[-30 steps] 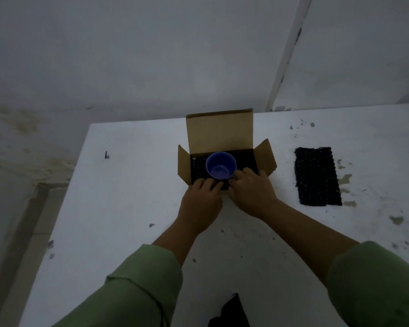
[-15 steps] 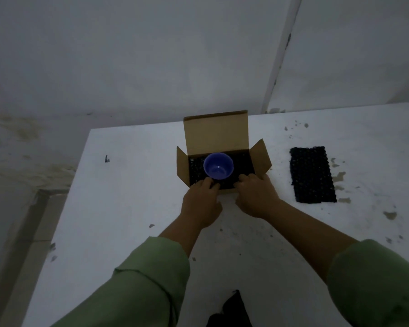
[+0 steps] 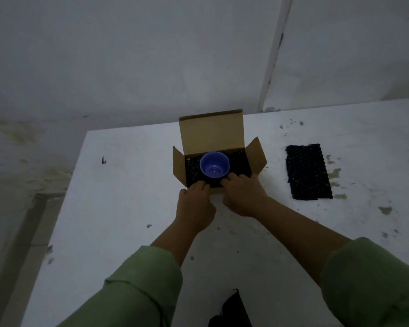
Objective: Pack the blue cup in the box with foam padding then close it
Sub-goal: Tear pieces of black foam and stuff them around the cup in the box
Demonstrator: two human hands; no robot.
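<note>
An open cardboard box (image 3: 210, 133) stands on the white table (image 3: 128, 197), lid flap up at the back and side flaps spread. Black foam padding (image 3: 239, 164) lines its inside. The blue cup (image 3: 214, 164) sits upright on that foam, mouth up. My left hand (image 3: 195, 204) is at the box's near left corner, fingers curled on the rim. My right hand (image 3: 242, 197) grips the near wall right of centre, fingertips over the rim and touching the foam just in front of the cup.
A loose black foam sheet (image 3: 307, 172) lies flat on the table to the right of the box. A dark object (image 3: 232, 312) pokes in at the bottom edge. The table's left edge drops to the floor; a wall stands close behind.
Both hands have drawn back a little from the cup to the box's near rim and moved slightly apart. The cup and box stay in place.
</note>
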